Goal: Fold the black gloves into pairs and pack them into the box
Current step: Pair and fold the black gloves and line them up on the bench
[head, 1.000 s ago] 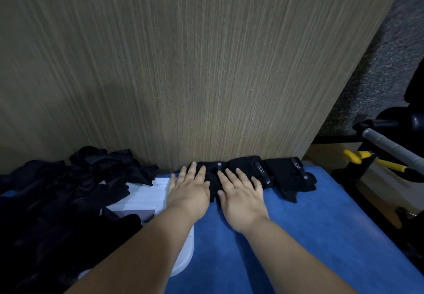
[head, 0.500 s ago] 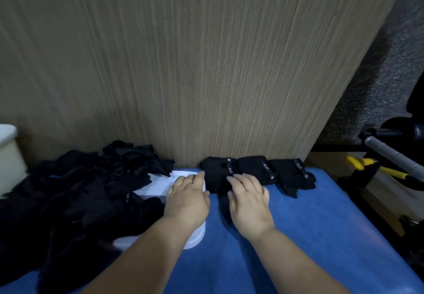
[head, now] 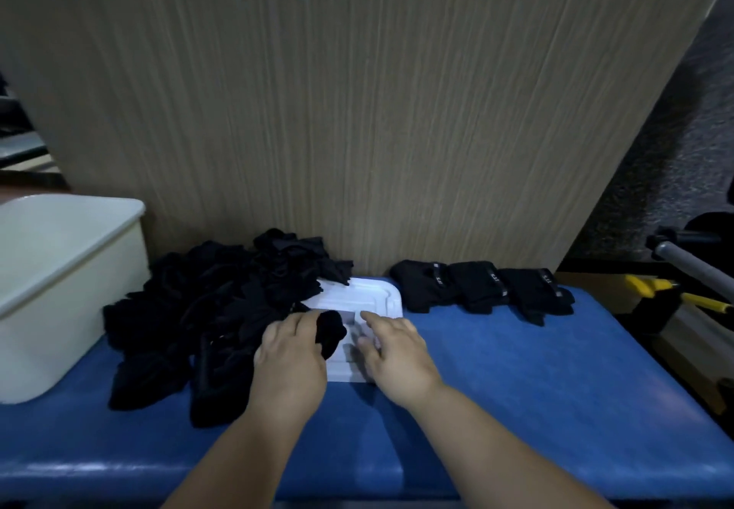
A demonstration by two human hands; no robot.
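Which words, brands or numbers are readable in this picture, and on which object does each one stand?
Nothing can be read with certainty.
Folded gloves: a small white mark on each wrist strap, too small and blurred to read.
White lid: a grey patch, blurred; no letters show.
Cream box: no text shows.
Black glove in the left hand: no text shows.

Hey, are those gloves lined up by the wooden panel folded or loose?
Folded: three compact bundles sit side by side, unlike the tangled heap on the left.
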